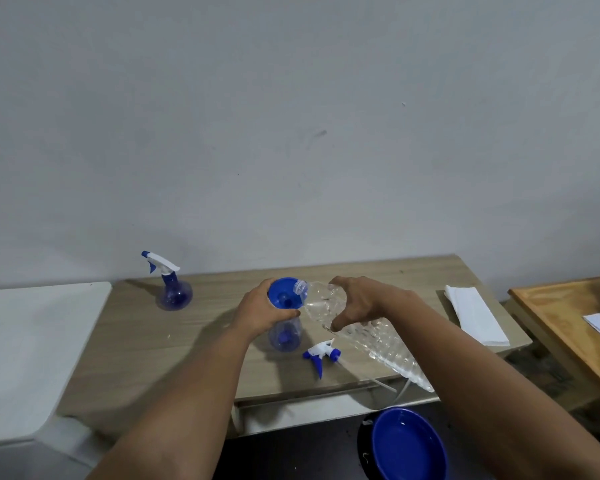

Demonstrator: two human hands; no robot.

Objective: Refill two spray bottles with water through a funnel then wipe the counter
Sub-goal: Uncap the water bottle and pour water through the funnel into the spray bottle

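Right hand (357, 301) tips water bottle (361, 334) into funnel (280, 293), left hand (262, 311) steadying.

No text, label, brand, number or sign can be read on anything in view.

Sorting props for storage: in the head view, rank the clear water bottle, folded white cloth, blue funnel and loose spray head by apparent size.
1. clear water bottle
2. folded white cloth
3. blue funnel, partly hidden by the left hand
4. loose spray head
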